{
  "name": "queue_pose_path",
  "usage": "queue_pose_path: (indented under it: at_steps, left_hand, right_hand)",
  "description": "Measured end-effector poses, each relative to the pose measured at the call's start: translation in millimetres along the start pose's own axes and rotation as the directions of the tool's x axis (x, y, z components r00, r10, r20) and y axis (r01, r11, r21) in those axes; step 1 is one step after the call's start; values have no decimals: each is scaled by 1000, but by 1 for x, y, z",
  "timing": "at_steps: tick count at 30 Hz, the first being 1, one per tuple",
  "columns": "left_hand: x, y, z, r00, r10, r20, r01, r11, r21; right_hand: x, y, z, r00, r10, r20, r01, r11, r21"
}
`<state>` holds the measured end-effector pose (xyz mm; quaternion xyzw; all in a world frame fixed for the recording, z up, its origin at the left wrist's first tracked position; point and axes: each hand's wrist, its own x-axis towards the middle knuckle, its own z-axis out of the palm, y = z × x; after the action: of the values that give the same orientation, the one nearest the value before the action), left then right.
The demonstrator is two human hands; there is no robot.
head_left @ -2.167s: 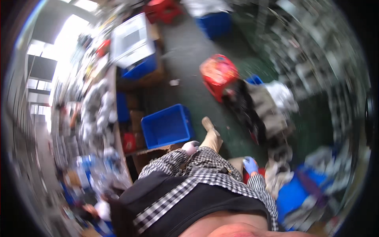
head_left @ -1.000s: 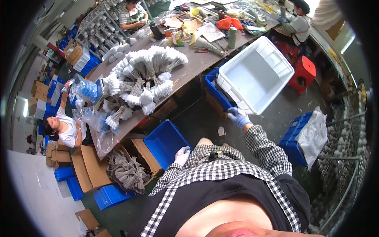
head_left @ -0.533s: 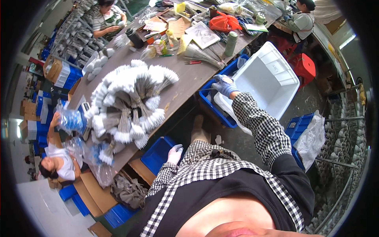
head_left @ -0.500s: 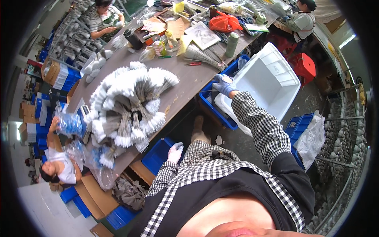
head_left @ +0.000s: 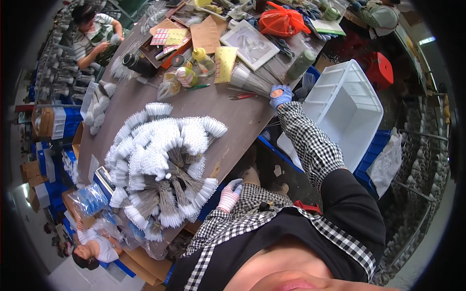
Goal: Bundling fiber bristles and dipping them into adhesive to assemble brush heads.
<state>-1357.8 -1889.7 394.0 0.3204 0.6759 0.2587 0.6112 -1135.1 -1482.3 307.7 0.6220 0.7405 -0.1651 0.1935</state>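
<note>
My left hand [head_left: 230, 196], in a pale striped glove with grey fingertips, is beside the table's near edge, above my lap. Its fingers are loosely stretched, and nothing shows in them. At the table's right edge is my right hand [head_left: 281, 96], in a blue-grey glove, fingers curled. It meets the ends of a bundle of thin grey rods [head_left: 250, 79] lying on the table; what it holds, if anything, is hidden. A large round heap of white-bristled brushes with thin wire stems [head_left: 155, 145] stands on the table [head_left: 208, 109], left of my hands.
A white plastic bin [head_left: 335, 116] stands right of the table, with blue crates [head_left: 371, 150] nearby. Bottles [head_left: 301, 63], papers [head_left: 250, 43] and a red bag [head_left: 281, 22] crowd the far side. A red stool [head_left: 378, 70] is at right. Other people sit around the table.
My right hand has moved up from the blue crate to the table edge by the rods. My left hand has shifted slightly right and down. The view has turned, bringing the brush heap lower.
</note>
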Motion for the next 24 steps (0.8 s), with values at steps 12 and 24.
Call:
queue_pose_path:
  at_steps: [12,24]
  left_hand:
    - [67,189,46,830,238,504,242,660,-711]
    - [-77,209,274,314,181,932,-190,974,-125]
  right_hand:
    - [-266,30,-58,896,-373,-239,413,506,757]
    - [-563,71,43,695,631,-345,113,378,919]
